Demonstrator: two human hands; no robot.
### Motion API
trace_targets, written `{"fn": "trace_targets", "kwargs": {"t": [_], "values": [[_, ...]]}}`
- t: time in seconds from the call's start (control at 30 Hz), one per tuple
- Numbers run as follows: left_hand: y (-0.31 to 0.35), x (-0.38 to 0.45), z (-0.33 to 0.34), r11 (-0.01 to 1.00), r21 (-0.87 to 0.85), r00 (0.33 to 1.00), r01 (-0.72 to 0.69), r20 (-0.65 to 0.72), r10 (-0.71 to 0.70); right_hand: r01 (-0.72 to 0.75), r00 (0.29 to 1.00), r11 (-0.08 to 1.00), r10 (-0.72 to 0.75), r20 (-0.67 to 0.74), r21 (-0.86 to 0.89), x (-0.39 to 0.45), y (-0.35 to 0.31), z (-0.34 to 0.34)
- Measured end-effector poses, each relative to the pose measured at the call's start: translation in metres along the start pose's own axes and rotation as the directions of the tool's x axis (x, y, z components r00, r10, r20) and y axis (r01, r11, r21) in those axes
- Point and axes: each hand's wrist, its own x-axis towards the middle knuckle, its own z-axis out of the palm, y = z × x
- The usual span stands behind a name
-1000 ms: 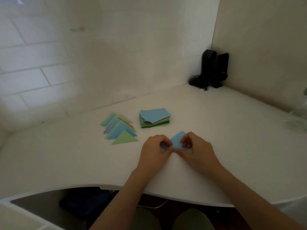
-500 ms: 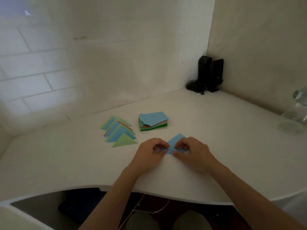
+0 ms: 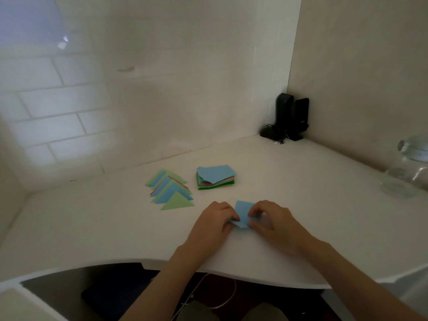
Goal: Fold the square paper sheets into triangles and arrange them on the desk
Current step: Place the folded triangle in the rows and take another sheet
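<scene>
Since a moment ago the blue sheet (image 3: 243,213) has turned squarer between the left hand (image 3: 214,222) and right hand (image 3: 272,220); both pinch it on the worktop (image 3: 301,193). Beyond, several folded triangles (image 3: 170,189) lie overlapped; the unfolded stack (image 3: 215,176) remains thick.

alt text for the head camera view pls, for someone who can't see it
Two hands, left hand and right hand, pinch a blue paper sheet on a white desk, mid-fold. Behind it lie a row of overlapping folded triangles and, to their right, a stack of square sheets. Black speakers stand in the far corner.
</scene>
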Motion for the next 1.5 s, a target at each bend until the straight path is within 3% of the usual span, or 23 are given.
{"fn": "trace_targets", "kwargs": {"t": [0.07,0.2,0.4,0.5,0.73,0.93,1.2,1.37,1.5], "values": [[0.003,0.001,0.003,1.000,0.018,1.000,0.001,-0.021,0.000,0.083,0.993,0.996,-0.082,-0.082,0.009,-0.006,0.003,0.000],[0.005,0.004,0.007,0.998,0.041,0.998,0.045,-0.047,-0.043,0.127,0.987,0.992,-0.128,-0.098,-0.012,-0.014,0.006,-0.003],[0.007,0.011,0.006,0.963,-0.086,0.966,0.256,-0.017,-0.259,0.014,0.973,1.000,-0.017,-0.229,-0.014,-0.010,0.004,0.008],[0.007,0.012,0.008,0.953,-0.077,0.955,0.294,-0.017,-0.296,-0.037,0.957,0.998,0.023,-0.288,-0.043,-0.007,0.005,0.014],[0.008,0.014,0.021,0.950,0.016,0.946,0.311,-0.104,-0.307,-0.082,0.945,0.996,0.063,-0.322,-0.047,-0.001,0.004,0.022],[0.002,0.017,0.015,0.928,-0.069,0.930,0.366,-0.009,-0.367,-0.094,0.963,0.992,0.111,-0.244,0.079,0.001,0.007,0.016],[0.002,0.015,0.010,0.936,-0.132,0.944,0.326,-0.011,-0.330,-0.161,0.977,0.974,0.180,-0.113,0.158,0.006,0.012,0.005],[0.011,0.015,0.016,0.977,0.041,0.978,0.207,-0.044,-0.205,-0.288,0.956,0.945,0.293,-0.011,0.157,0.010,0.006,-0.001],[0.023,0.005,0.015,0.968,0.238,0.995,0.082,-0.082,-0.064,-0.254,0.967,0.966,0.255,-0.009,0.058,0.003,0.000,-0.009]]}}
